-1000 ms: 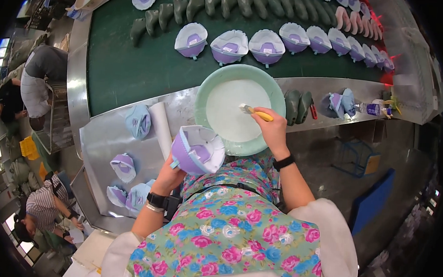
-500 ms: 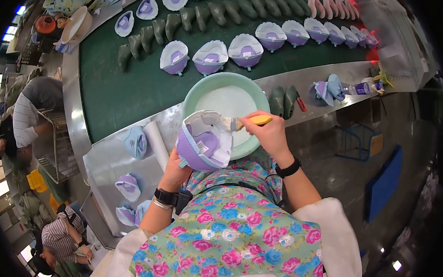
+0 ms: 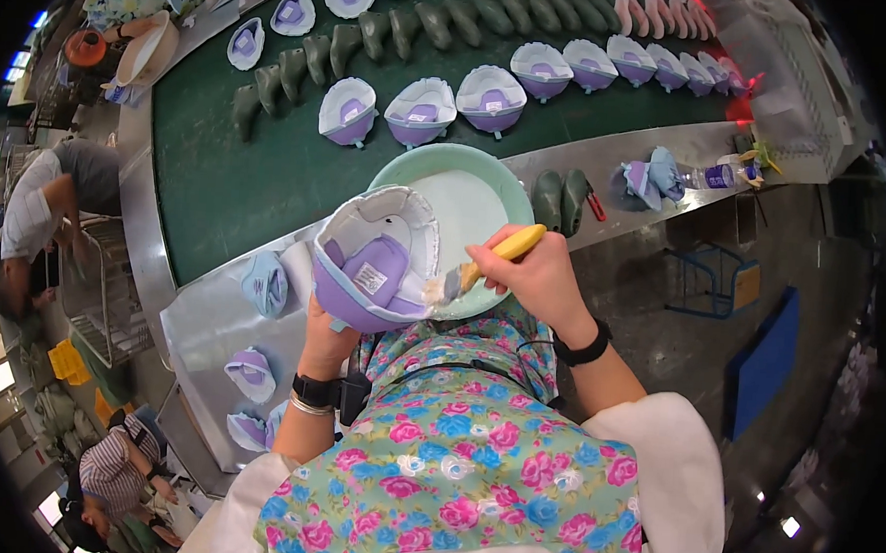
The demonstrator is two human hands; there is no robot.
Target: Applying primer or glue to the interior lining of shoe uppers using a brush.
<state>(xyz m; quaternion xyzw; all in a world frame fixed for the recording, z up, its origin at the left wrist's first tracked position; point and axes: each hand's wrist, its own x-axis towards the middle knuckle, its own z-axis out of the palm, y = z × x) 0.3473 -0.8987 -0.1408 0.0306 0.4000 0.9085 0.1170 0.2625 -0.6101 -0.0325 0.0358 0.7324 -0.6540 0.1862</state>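
The left hand [image 3: 326, 322] cupped a lilac shoe upper [image 3: 376, 258] from below, over the green basin [image 3: 455, 182] of white glue; the right hand [image 3: 533, 273] pinched a yellow-handled brush [image 3: 484, 267], bristles on the upper's rim. Gluing looked underway; more uppers [image 3: 251, 377] lay waiting on the steel bench [image 3: 206, 314].

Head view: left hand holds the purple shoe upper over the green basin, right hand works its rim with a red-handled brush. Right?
Not quite. The head view shows the brush in the right hand has a yellow handle, not a red one. The rest holds: the left hand holds the purple shoe upper over the green basin, and the bristles meet its rim.
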